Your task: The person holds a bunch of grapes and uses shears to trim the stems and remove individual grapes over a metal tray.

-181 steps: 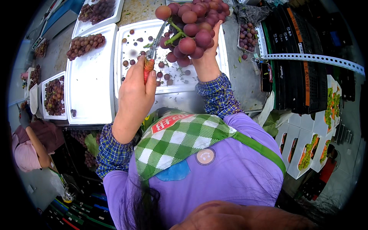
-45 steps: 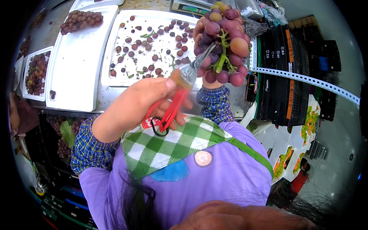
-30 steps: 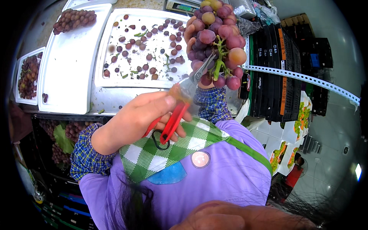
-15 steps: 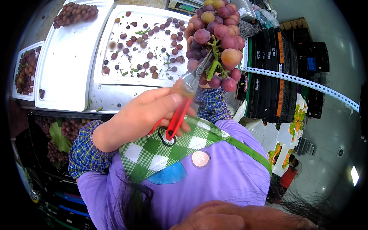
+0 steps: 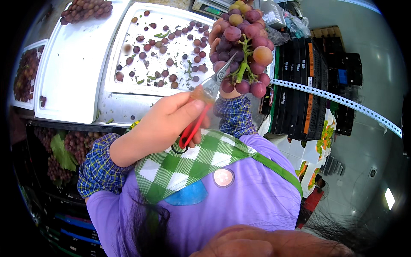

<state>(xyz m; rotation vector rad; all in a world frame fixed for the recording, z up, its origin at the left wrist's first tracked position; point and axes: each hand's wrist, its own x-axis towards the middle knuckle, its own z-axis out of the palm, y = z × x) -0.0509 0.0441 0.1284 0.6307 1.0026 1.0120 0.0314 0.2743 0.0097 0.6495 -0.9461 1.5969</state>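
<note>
My left hand (image 5: 173, 118) is closed round red-handled fruit snips (image 5: 210, 87), thumb on top. The narrow metal blades point up and right into a bunch of grapes (image 5: 257, 42), with their tips beside the green stem. The grapes are mostly purple-red, a few of them yellowish. My right hand (image 5: 215, 34) holds the bunch up from behind and below. Only some of its fingers show at the left side of the bunch; the grapes hide the rest. Below the bunch lies a checked sleeve cuff (image 5: 235, 113).
A white foam tray (image 5: 147, 89) holds loose grapes and stem bits. Left of it, a white foam lid (image 5: 72, 73) carries another grape bunch (image 5: 85, 11). A smaller tray of grapes (image 5: 29, 75) stands far left. Black crates (image 5: 295, 90) are stacked at right behind a perforated metal strip (image 5: 317, 89).
The bunch has turned slightly and sits a little lower, showing more of its branching stem. The snips have swung a little left with my left hand. Both hands keep their hold.
</note>
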